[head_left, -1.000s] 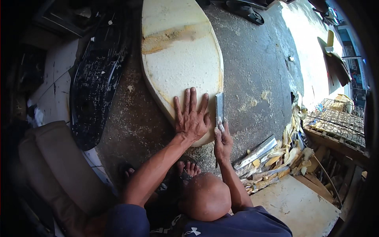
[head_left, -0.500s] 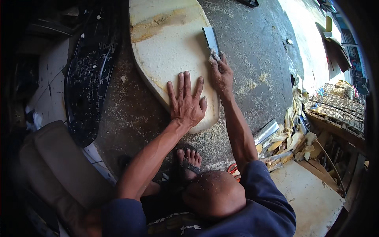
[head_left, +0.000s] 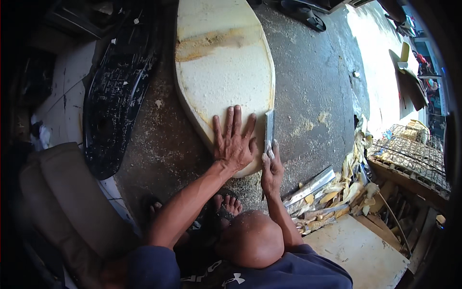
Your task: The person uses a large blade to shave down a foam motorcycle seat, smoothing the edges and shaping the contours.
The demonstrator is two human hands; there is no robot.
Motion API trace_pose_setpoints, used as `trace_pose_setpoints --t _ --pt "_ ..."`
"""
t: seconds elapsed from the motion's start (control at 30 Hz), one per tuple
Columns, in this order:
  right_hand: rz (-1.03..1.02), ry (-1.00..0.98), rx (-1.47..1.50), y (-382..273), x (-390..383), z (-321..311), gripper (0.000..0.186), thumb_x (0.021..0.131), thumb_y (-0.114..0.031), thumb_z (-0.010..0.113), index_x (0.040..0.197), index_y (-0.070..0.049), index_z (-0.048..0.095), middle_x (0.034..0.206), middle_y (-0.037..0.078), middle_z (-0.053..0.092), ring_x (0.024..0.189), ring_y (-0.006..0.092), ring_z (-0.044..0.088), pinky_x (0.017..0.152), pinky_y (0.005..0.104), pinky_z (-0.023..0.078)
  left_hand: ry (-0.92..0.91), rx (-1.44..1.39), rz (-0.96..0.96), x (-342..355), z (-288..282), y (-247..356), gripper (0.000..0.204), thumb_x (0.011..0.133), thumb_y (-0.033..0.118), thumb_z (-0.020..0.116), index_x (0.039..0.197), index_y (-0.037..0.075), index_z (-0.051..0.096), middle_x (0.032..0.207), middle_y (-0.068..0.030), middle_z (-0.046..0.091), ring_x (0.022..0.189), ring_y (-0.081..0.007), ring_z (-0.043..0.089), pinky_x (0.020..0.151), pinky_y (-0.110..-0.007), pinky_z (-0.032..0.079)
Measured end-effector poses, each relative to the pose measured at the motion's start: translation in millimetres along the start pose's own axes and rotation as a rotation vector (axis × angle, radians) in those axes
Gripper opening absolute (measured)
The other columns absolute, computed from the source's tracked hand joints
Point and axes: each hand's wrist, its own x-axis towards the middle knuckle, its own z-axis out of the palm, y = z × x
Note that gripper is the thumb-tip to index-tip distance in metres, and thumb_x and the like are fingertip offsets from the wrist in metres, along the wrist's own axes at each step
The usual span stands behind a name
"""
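Where the grey floor (head_left: 313, 82) lies strewn with pale crumbs, a cream foam slab (head_left: 224, 79) rests at upper centre, rounded end toward the person, 1 brownish band across it. Left of it, apart: a long black panel (head_left: 113, 103), its pale marks too small to read. Navy shirt (head_left: 303, 272) at lower edge. Left hand (head_left: 234, 147) flat on the slab, fingers spread, gripping nothing. Right hand (head_left: 273, 176) clenched round the lower end of a flat metal blade (head_left: 270, 127), held along the slab's right edge. Smallest: 1 white emblem (head_left: 237, 279), pale lettering (head_left: 199, 278) beside it, partly hidden.
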Motion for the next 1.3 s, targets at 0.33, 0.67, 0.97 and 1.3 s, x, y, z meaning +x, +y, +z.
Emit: trace_pose_setpoints --t 0.33,0.67,0.97,1.3 --pt "-0.092 -0.010 0.102 22.7 -5.6 11.1 0.042 0.106 -0.017 0.057 0.139 0.010 0.057 0.153 0.017 0.053 0.138 0.0250 0.052 0.116 0.0368 0.038 0.049 -0.106 -0.028 -3.8 -4.2 -8.8 0.075 0.094 0.040 0.057 0.163 0.019 0.036 0.169 -0.0279 0.018 0.159 -0.0440 0.014 0.121 -0.074 0.002" --pt "-0.044 -0.068 0.188 58.1 -5.7 -14.7 0.055 0.111 -0.027 0.046 0.155 0.007 0.041 0.151 0.020 0.053 0.135 0.0309 0.053 0.113 0.0401 0.044 0.111 -0.277 -0.012 -1.4 -0.4 7.7 0.071 0.098 0.047 0.046 0.160 0.012 0.039 0.170 -0.0268 0.016 0.160 -0.0420 0.006 0.125 -0.068 0.000" --pt "0.138 -0.064 -0.073 44.3 62.4 -17.1 0.050 0.108 -0.036 0.054 0.140 0.004 0.058 0.130 0.017 0.066 0.109 0.0250 0.061 0.094 0.0367 0.050 0.178 -0.209 -0.065 -4.2 -6.1 6.9 0.074 0.096 0.046 0.049 0.161 0.013 0.037 0.172 -0.0239 0.014 0.161 -0.0406 0.003 0.127 -0.065 -0.002" --pt "0.054 -0.054 0.008 19.4 79.1 -7.9 0.043 0.109 -0.029 0.054 0.132 0.007 0.061 0.115 0.014 0.065 0.098 0.0203 0.055 0.084 0.0363 0.046 0.146 -0.075 -0.048 3.1 -3.2 3.0 0.073 0.100 0.053 0.042 0.165 0.022 0.030 0.174 -0.0200 0.009 0.161 -0.0340 0.009 0.127 -0.064 0.000"
